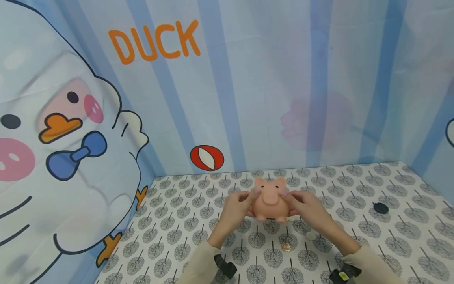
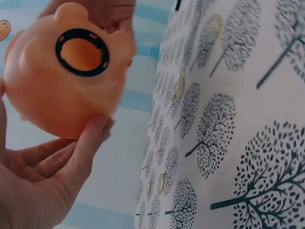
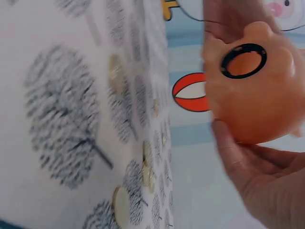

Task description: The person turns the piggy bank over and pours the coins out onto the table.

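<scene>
A salmon-pink piggy bank (image 1: 271, 207) is held up over the table with its snout toward the head camera. My left hand (image 1: 235, 208) grips one side of it, and my right hand (image 1: 309, 208) grips the other, thumbs near its cheeks. On its underside, the left wrist view shows an uncovered round hole with a black ring (image 2: 59, 50); the right wrist view shows the same ring (image 3: 263, 56). Several coins lie below, among them a copper-coloured coin (image 1: 285, 247) and a pale coin (image 1: 311, 236). Some coins are partly hidden by the hands.
A small black round cap with a tab (image 1: 381, 208) lies on the right part of the table. The tablecloth (image 1: 170, 240) has a grey tree print. Behind stands a blue striped curtain (image 1: 255, 98) with a duck picture.
</scene>
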A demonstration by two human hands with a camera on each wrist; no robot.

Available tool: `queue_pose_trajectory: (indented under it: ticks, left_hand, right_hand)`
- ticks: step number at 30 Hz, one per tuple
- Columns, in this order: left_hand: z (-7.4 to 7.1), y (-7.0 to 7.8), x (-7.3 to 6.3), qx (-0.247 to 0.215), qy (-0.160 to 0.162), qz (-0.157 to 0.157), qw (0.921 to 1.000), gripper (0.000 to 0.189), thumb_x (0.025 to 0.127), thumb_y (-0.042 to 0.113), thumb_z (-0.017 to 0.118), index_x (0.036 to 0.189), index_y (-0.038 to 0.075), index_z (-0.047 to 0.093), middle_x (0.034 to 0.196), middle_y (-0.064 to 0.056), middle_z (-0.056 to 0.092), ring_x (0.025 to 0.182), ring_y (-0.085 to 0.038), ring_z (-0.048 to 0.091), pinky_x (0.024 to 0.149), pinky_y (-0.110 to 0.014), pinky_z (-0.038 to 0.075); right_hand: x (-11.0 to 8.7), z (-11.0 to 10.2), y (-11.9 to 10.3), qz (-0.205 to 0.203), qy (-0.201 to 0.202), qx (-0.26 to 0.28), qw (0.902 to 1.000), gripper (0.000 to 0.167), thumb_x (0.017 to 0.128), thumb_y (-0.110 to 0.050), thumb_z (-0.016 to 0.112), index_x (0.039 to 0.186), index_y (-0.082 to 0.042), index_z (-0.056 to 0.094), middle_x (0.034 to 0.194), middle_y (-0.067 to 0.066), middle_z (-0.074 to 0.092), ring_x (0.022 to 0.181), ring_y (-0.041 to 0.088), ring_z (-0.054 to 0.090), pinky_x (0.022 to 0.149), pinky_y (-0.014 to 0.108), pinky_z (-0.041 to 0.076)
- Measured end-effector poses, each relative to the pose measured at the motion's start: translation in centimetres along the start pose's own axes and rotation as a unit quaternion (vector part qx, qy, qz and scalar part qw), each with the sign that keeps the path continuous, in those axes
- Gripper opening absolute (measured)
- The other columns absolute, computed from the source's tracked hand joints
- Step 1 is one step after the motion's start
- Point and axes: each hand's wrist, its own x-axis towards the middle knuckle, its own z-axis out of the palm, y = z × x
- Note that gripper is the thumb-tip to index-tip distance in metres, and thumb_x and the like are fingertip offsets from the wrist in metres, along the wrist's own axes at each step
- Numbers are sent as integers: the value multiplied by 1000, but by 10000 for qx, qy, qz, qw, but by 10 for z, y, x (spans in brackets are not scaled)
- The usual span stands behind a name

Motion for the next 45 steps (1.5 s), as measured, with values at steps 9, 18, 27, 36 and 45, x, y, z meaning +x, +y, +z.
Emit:
queue_pose_trajectory:
  ticks: [9,18,27,36,45]
  left_hand:
    - [-2,-1,3,134,-184,-332,9992,67,99,70,56,110,8,80,81,-10,81,67,-26,79,72,-44,67]
    - [-4,-1,4,-5,-382,-386,9985,66,98,64,64,133,9,72,108,-11,80,76,-21,79,91,-36,65]
    - [-10,2,1,-75,-603,-266,9978,70,95,60,71,142,8,65,122,-16,78,96,-24,80,91,-34,66]
    - [-17,1,-1,61,-753,251,9968,68,89,35,85,150,18,60,139,-9,70,121,-26,72,101,-33,63]
    - [-19,0,-9,-241,-915,640,9935,99,74,23,98,159,17,47,161,-7,52,139,-30,62,109,-25,57]
  right_hand:
    - [5,-2,-3,452,-374,0,9983,62,111,-50,46,132,5,67,104,12,81,81,18,78,108,60,56]
    - [5,-6,-2,322,-544,-80,9980,60,108,-48,52,141,1,62,118,13,78,91,16,76,106,56,57]
    - [2,-12,1,-15,-610,113,9981,61,105,-39,62,148,3,55,140,23,67,123,34,70,102,45,62]
    - [0,-17,6,-409,-647,181,9969,73,95,-31,78,155,-2,48,154,27,55,133,47,62,106,51,60]
    - [-5,-17,9,-951,-490,-22,9943,96,78,-30,94,157,-6,45,158,25,50,133,49,61,105,60,58]
